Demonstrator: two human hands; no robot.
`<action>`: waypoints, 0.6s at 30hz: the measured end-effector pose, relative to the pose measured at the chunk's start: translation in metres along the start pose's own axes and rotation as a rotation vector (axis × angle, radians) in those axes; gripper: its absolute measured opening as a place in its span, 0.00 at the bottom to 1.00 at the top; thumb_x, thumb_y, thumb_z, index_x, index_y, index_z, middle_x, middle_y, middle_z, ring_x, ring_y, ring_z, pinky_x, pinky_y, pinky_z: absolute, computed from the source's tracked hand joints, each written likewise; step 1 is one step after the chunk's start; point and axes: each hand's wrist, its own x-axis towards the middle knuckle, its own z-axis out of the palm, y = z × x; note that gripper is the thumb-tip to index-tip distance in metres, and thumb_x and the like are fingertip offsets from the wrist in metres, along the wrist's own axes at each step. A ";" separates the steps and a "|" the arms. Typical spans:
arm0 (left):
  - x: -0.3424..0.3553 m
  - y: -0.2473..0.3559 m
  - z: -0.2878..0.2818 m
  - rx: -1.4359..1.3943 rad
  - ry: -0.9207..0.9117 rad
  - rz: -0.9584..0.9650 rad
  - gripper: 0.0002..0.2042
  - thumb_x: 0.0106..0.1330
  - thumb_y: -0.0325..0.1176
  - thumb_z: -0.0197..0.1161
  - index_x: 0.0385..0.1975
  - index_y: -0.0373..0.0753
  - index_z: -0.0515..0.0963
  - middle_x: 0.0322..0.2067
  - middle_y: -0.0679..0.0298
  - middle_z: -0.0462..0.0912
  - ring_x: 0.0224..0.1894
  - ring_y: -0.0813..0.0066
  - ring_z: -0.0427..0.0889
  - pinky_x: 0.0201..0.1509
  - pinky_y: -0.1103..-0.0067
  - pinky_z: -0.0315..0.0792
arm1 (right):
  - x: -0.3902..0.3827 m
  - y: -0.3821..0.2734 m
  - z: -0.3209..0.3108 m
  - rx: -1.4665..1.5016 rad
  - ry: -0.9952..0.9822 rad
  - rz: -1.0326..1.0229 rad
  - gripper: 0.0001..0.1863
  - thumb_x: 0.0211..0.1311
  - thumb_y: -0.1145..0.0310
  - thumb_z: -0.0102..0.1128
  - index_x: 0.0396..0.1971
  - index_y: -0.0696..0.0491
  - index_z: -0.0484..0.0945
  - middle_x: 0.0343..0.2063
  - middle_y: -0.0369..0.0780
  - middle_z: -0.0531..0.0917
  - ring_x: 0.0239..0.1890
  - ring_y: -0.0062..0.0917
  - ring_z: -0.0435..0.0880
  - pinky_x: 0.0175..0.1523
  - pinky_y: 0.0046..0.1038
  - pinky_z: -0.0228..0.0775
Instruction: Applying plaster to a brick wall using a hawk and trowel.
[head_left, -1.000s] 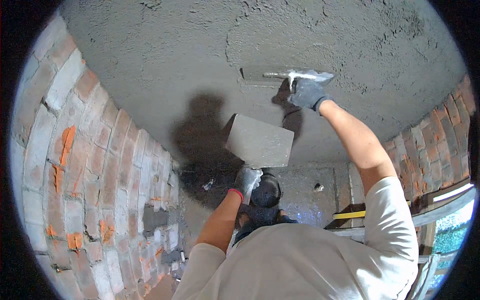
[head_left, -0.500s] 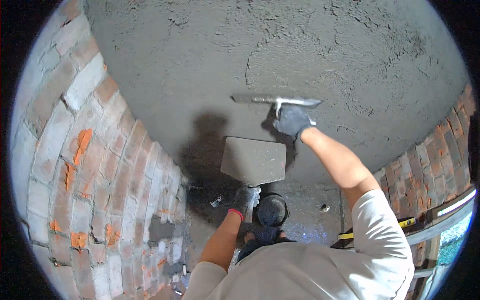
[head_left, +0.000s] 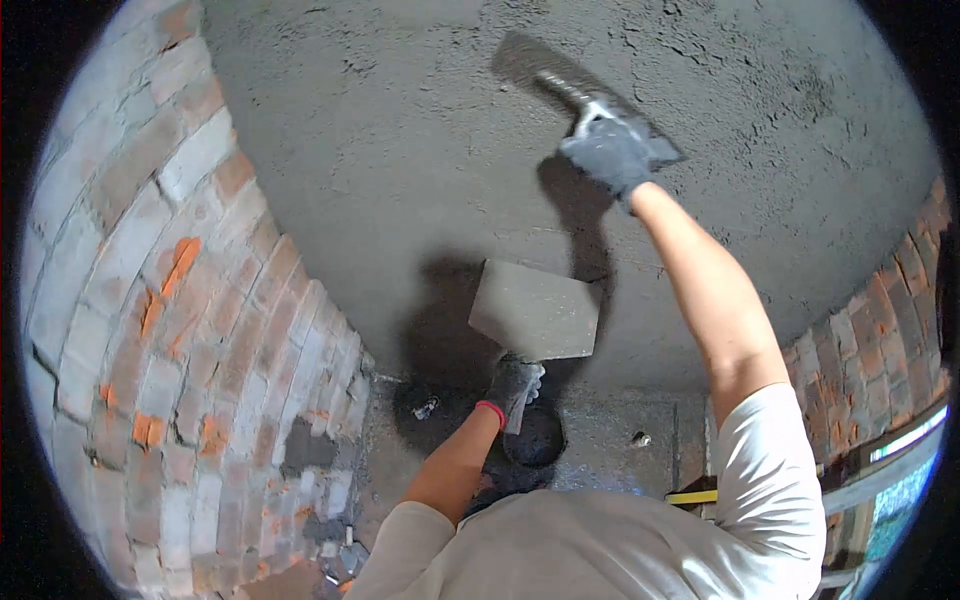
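Observation:
My right hand (head_left: 610,157), in a dark glove, grips the handle of a steel plastering trowel (head_left: 560,78) pressed at a slant against the wet grey plaster wall (head_left: 400,150), high up. My left hand (head_left: 513,388), also gloved, holds the handle under a square mortar board (head_left: 536,312) held level near the wall, below the trowel. The board's top looks grey and almost bare.
A bare brick wall (head_left: 170,330) stands at the left and another brick wall (head_left: 880,330) at the right. A dark bucket (head_left: 535,445) sits on the floor under the board. A yellow-handled tool (head_left: 692,496) lies at the right, with rubble (head_left: 335,555) at lower left.
My right hand has swept the trowel upward on the plaster and tilted it from level to slanted. The left hand keeps the board in about the same place.

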 end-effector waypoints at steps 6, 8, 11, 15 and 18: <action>-0.022 -0.013 0.016 -0.092 0.091 0.136 0.08 0.57 0.35 0.56 0.19 0.41 0.71 0.13 0.67 0.71 0.13 0.78 0.70 0.14 0.81 0.64 | -0.051 0.068 0.022 -0.116 0.250 -0.137 0.19 0.52 0.56 0.48 0.31 0.59 0.72 0.24 0.49 0.79 0.26 0.39 0.79 0.29 0.35 0.71; -0.008 -0.040 0.015 -0.162 0.143 0.134 0.08 0.57 0.35 0.57 0.20 0.41 0.71 0.14 0.67 0.72 0.13 0.78 0.70 0.14 0.81 0.65 | -0.102 0.045 0.030 0.121 0.260 -0.128 0.17 0.51 0.57 0.50 0.22 0.58 0.72 0.20 0.48 0.78 0.23 0.41 0.77 0.28 0.36 0.70; 0.011 -0.049 0.030 -0.083 0.207 0.125 0.07 0.57 0.35 0.57 0.20 0.42 0.72 0.15 0.67 0.72 0.14 0.78 0.70 0.15 0.81 0.66 | -0.189 0.006 0.077 0.141 0.058 -0.322 0.15 0.49 0.59 0.52 0.18 0.56 0.72 0.20 0.48 0.75 0.24 0.39 0.76 0.30 0.36 0.68; 0.023 -0.105 0.015 0.259 0.152 0.428 0.07 0.55 0.36 0.59 0.22 0.41 0.73 0.19 0.64 0.75 0.19 0.70 0.74 0.23 0.75 0.71 | -0.278 -0.006 0.169 0.029 -0.318 -0.431 0.25 0.44 0.52 0.56 0.36 0.58 0.72 0.31 0.50 0.76 0.38 0.43 0.74 0.46 0.39 0.63; -0.089 -0.004 0.091 1.182 0.411 0.677 0.12 0.57 0.39 0.49 0.32 0.42 0.77 0.31 0.57 0.80 0.33 0.59 0.79 0.36 0.68 0.70 | -0.353 0.079 0.203 0.376 -0.097 -0.138 0.31 0.44 0.47 0.56 0.40 0.59 0.71 0.35 0.50 0.76 0.41 0.46 0.73 0.47 0.42 0.62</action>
